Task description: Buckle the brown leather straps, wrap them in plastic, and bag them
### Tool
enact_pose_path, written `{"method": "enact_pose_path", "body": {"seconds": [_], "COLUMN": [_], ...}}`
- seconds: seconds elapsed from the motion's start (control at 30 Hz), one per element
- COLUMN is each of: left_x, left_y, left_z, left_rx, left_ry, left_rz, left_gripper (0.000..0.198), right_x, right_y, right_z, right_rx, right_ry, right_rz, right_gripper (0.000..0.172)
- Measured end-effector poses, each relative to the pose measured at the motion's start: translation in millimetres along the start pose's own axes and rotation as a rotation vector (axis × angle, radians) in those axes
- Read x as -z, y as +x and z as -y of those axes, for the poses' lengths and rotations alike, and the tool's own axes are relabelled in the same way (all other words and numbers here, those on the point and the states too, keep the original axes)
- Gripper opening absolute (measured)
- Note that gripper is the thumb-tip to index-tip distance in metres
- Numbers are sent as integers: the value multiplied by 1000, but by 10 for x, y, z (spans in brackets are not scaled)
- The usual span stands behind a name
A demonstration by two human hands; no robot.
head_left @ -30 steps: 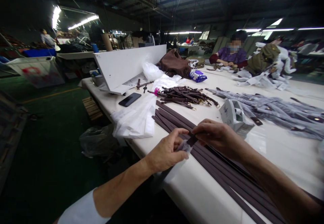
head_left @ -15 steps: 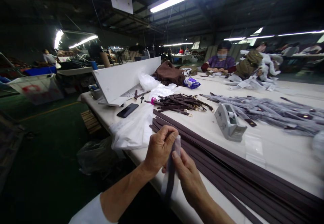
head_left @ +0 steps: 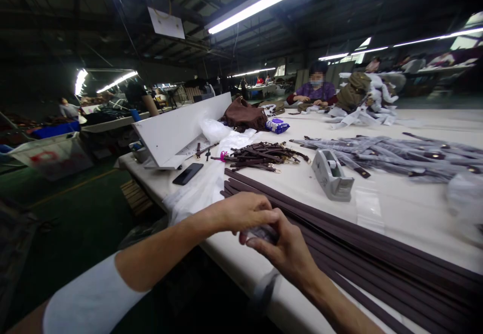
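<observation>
My left hand (head_left: 247, 212) reaches over the table edge, its fingers closed on the upper end of a dark strap in thin white wrapping (head_left: 264, 233). Around the same wrapped strap curl the fingers of my right hand (head_left: 292, 243), fingertips touching those of the left. The strap's lower part hangs blurred below the hands beside the table edge. Long dark brown straps (head_left: 339, 238) lie side by side under and to the right of my hands. Beyond them sits a grey tape dispenser (head_left: 331, 175).
Short buckled straps (head_left: 264, 154) are piled mid-table, near a black phone (head_left: 187, 173) and white plastic sheeting (head_left: 198, 195). Wrapped straps (head_left: 407, 155) lie at the right. A white board (head_left: 181, 130) stands back left. Across the table sits a person (head_left: 315, 90) near wrapped bags (head_left: 354, 92).
My left hand has turned palm-down over the strap, its forearm now more level. The strap's upper part is now mostly hidden between the hands. The view has shifted slightly to the right.
</observation>
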State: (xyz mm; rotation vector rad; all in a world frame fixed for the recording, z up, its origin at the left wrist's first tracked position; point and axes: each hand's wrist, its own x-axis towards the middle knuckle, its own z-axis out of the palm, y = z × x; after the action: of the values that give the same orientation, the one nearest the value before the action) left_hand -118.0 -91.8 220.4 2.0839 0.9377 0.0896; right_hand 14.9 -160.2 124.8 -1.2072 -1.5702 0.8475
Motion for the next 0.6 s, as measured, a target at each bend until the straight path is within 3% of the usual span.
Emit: {"method": "enact_pose_path", "body": {"seconds": [0.07,0.2,0.33,0.4,0.47,0.6], "left_x": [1,27,85,70,17,-160], "left_y": [-30,-144,-130,-101,-107,-229], "left_z": [3,13,-3,20,62,125], "left_rx": [34,55,229,387,479,479], "left_ry": [12,-65,-229,-379,-501,-681], "left_rz": [131,70,128,297,499,702], "left_gripper": [35,28,56,67,63,61], "right_x": [68,161,149,143,159,229], "right_y": [-37,-100,-118,-123,-134,-152], "right_z": [-31,-198,-232,-189,-143,-86], "right_rx": [56,267,417,467,518,584], "right_ry": [-102,-355,-426,-449,-480,-550], "right_rz": [24,17,38,41,46,51], "right_gripper": [42,28,16,14,17,25]}}
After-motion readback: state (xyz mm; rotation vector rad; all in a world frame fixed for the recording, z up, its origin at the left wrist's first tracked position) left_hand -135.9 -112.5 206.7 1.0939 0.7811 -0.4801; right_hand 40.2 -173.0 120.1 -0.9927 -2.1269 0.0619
